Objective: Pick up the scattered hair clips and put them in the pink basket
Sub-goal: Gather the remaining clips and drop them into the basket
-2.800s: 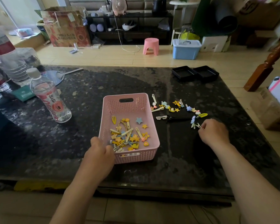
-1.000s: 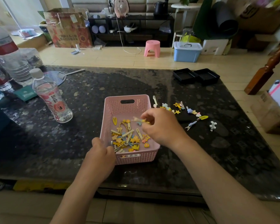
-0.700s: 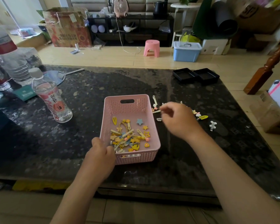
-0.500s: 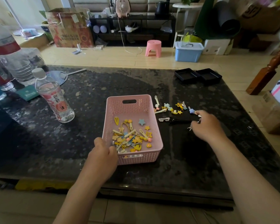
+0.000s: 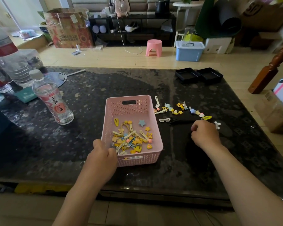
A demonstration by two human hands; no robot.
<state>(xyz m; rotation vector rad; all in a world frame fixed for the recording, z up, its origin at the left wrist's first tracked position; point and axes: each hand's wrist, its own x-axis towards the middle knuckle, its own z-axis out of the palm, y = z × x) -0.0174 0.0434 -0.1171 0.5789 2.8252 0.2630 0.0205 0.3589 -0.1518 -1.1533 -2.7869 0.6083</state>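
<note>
A good half of the hair clips (image 5: 131, 137) lie in the pink basket (image 5: 158, 145); about a dozen loose clips (image 5: 180, 109) remain on the bench (image 5: 39, 141) just right of it. The left hand (image 5: 103, 154) grips the basket's near corner; the right hand (image 5: 204, 135) curls closed among the loose clips, its contents hidden.

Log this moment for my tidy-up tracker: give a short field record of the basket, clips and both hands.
basket: pink basket on dark table, many clips inside
loose clips: hair clips scattered right of basket
left hand: gripping basket's near-left corner
right hand: curled on table by the clips; contents hidden
</note>
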